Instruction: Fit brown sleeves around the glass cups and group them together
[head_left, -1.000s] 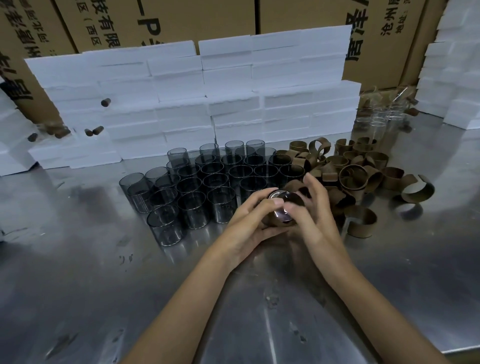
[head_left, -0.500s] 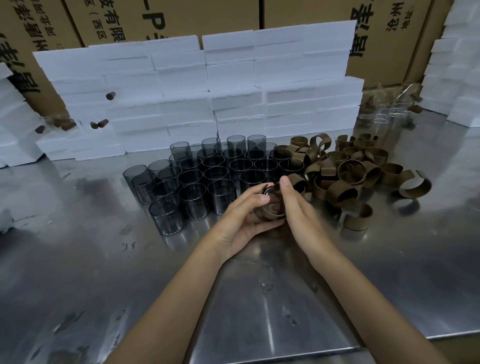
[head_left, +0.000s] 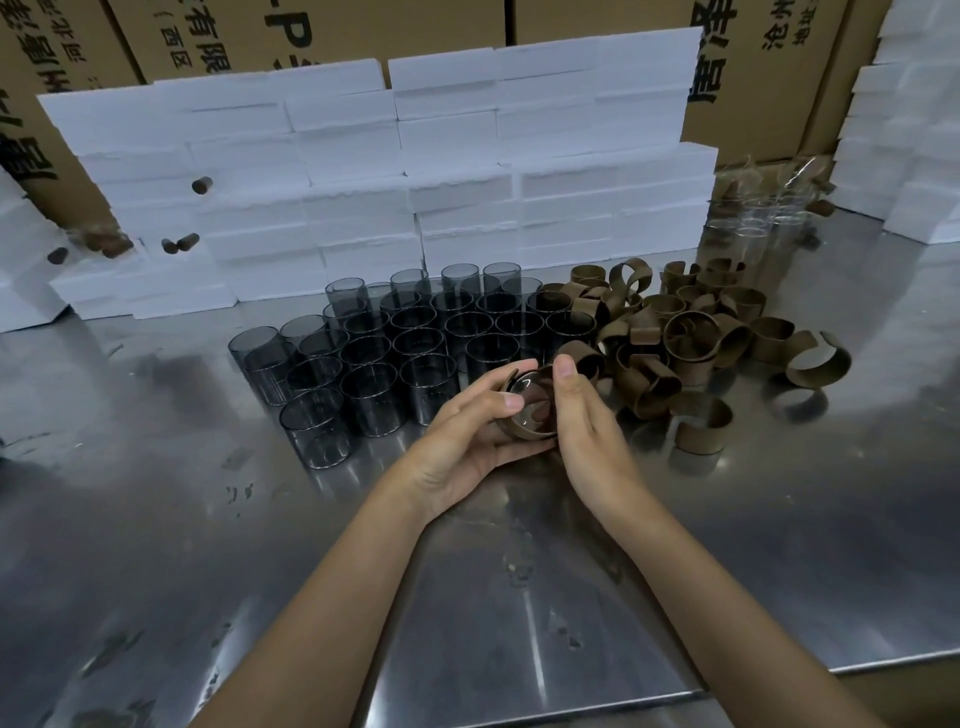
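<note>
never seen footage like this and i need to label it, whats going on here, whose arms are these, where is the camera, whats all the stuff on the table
There is no machine here. The arms belong to a person, and the camera is worn on that person's head, looking forward and down, so you see what they see.

The left hand and the right hand together hold one glass cup with a brown sleeve around it.

On the metal table, beyond the hands, stands a group of dark glass cups without sleeves. To their right lies a pile of loose brown sleeves, curled open strips. Behind them are stacked white foam blocks and cardboard boxes, with a few clear glasses at the far right.
</note>
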